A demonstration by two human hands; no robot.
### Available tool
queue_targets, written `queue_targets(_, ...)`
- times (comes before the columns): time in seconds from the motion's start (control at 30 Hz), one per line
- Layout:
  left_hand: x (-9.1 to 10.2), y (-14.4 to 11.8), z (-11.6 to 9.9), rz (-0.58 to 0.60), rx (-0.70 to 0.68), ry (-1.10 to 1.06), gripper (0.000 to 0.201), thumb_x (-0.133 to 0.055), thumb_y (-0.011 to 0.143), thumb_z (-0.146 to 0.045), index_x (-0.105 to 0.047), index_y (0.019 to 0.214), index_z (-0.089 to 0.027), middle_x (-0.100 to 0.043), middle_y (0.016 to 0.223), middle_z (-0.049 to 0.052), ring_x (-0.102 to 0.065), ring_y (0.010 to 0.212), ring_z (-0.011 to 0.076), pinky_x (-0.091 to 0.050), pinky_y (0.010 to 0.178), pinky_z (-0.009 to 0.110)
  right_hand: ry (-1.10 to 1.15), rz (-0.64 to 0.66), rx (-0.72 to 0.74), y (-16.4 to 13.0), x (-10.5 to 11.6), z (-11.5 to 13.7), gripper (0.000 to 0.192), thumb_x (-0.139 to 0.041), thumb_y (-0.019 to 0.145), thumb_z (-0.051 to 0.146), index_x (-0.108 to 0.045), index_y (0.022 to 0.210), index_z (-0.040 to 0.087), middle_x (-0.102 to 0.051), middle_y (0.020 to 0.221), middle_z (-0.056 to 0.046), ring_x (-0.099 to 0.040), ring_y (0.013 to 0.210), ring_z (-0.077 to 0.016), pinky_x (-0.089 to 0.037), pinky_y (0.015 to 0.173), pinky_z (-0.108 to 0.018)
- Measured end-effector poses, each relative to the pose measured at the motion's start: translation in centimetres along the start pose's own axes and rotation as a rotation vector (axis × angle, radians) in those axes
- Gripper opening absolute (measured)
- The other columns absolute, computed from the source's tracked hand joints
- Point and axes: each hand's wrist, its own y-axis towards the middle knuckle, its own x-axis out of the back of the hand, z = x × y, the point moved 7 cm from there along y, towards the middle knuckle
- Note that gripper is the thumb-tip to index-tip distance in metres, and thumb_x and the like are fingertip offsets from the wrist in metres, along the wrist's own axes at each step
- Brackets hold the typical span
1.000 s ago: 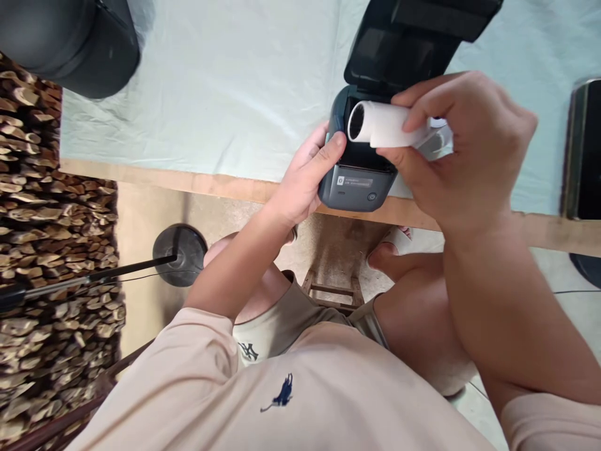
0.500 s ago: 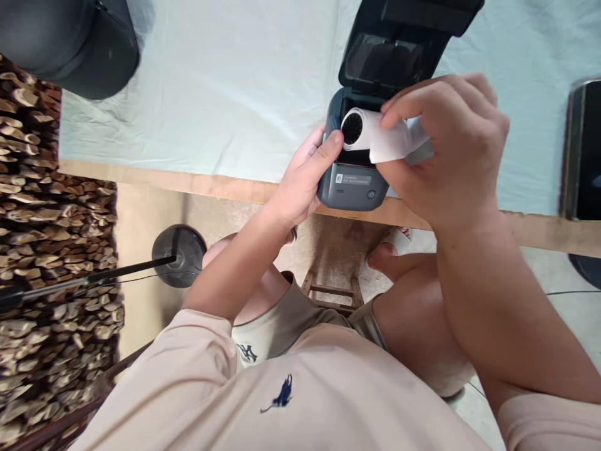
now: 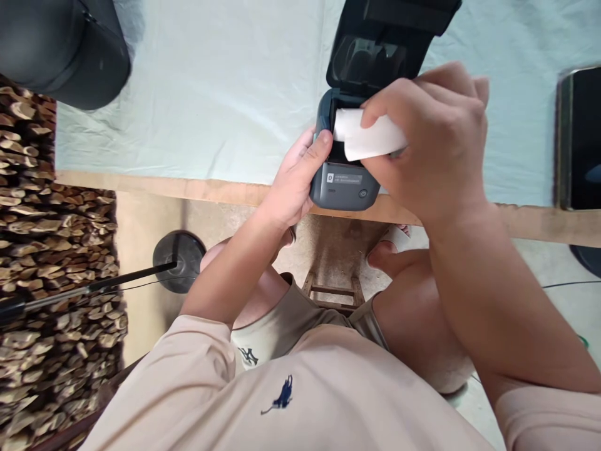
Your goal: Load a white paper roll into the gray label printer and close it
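Observation:
A small dark grey label printer [image 3: 345, 191] stands at the table's front edge with its black lid [image 3: 375, 53] raised. My left hand [image 3: 300, 169] is closed around the printer's left side, thumb on the rim of the bay. A white paper roll [image 3: 370, 134] sits in the mouth of the bay, its left end just inside by my left thumb. My right hand [image 3: 432, 138] pinches the roll from the right, thumb below and fingers above. The roll's right end is hidden behind my right hand.
A pale green cloth [image 3: 225, 81] covers the wooden-edged table. A black cylindrical container [image 3: 61, 50] lies at the far left, a dark-screened device [image 3: 582, 138] at the right. Below are a round black stand base [image 3: 179, 260] and stacked firewood [image 3: 56, 282].
The paper roll has turned and moved into the printer's bay, so its black-cored end no longer shows. My right hand has moved left with it. My left hand keeps its hold.

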Motion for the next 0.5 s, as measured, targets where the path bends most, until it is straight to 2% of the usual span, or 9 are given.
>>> queue_targets(0.1, 0.1, 0.1, 0.2, 0.024, 0.015, -0.012, 0.019, -0.050, 0.097, -0.031, -0.060, 0.096, -0.014, -0.070, 0.099, 0.004, -0.063, 0.125, 0.0211, -0.058, 0.101, 0.034, 0.039, -0.088, 0.091, -0.4, 0.3, 0.7, 0.018, -0.052, 0.090, 0.034, -0.065, 0.081, 0.026, -0.072, 0.098, 0.005, -0.060, 0.102, -0.0200, -0.042, 0.086, -0.042)
queue_targets(0.17, 0.3, 0.3, 0.3, 0.053, 0.024, -0.035, 0.022, -0.048, 0.097, -0.033, -0.060, 0.099, -0.014, -0.069, 0.102, 0.004, -0.064, 0.124, 0.0202, -0.057, 0.099, 0.033, 0.053, -0.192, 0.182, -1.0, 0.7, 1.4, 0.020, -0.054, 0.090, 0.035, -0.066, 0.078, 0.026, -0.072, 0.092, 0.007, -0.059, 0.095, -0.0175, -0.041, 0.084, -0.039)
queue_targets(0.23, 0.6, 0.5, 0.3, 0.081, 0.025, -0.056, 0.027, -0.050, 0.096, -0.039, -0.060, 0.104, -0.015, -0.070, 0.102, 0.005, -0.067, 0.115, 0.0188, -0.058, 0.089, 0.028, 0.075, -0.253, 0.283, -1.9, 0.7, 2.1, 0.014, -0.060, 0.087, 0.038, -0.067, 0.082, 0.027, -0.071, 0.091, 0.007, -0.058, 0.094, -0.0171, -0.041, 0.084, -0.038)
queue_targets(0.3, 0.7, 0.5, 0.4, 0.117, 0.034, -0.056, 0.025, -0.060, 0.090, -0.038, -0.060, 0.104, -0.017, -0.071, 0.096, 0.004, -0.071, 0.098, 0.0158, -0.057, 0.075, 0.023, 0.135, -0.250, 0.345, -2.4, 0.5, 2.6, 0.016, -0.062, 0.085, 0.041, -0.066, 0.088, 0.026, -0.071, 0.094, 0.006, -0.059, 0.098, -0.0178, -0.042, 0.087, -0.038)
queue_targets(0.4, 0.8, 0.4, 0.2, 0.136, 0.000, 0.004, 0.019, -0.067, 0.084, -0.023, -0.061, 0.101, -0.018, -0.069, 0.086, -0.001, -0.073, 0.083, 0.0129, -0.055, 0.069, 0.020, 0.265, -0.274, 0.311, -2.4, 1.0, 2.1, 0.015, -0.056, 0.088, 0.036, -0.062, 0.093, 0.023, -0.068, 0.094, 0.001, -0.060, 0.098, -0.0163, -0.045, 0.089, -0.038)
queue_targets(0.43, 0.8, 0.3, 0.1, 0.142, -0.014, 0.038, 0.020, -0.068, 0.082, -0.021, -0.061, 0.100, -0.018, -0.069, 0.085, -0.001, -0.074, 0.085, 0.0140, -0.056, 0.071, 0.021, 0.312, -0.307, 0.270, -2.3, 1.4, 1.7, 0.015, -0.053, 0.089, 0.034, -0.060, 0.094, 0.021, -0.067, 0.097, -0.002, -0.060, 0.101, -0.0164, -0.046, 0.088, -0.036)
queue_targets(0.5, 0.7, 0.1, -0.1, 0.150, -0.033, 0.104, 0.028, -0.072, 0.077, -0.021, -0.061, 0.103, -0.018, -0.068, 0.087, -0.001, -0.074, 0.096, 0.0190, -0.058, 0.075, 0.024, 0.413, -0.334, 0.151, -1.9, 1.7, 0.6, 0.024, -0.050, 0.091, 0.036, -0.056, 0.108, 0.021, -0.060, 0.119, -0.007, -0.058, 0.113, -0.0188, -0.048, 0.085, -0.035)
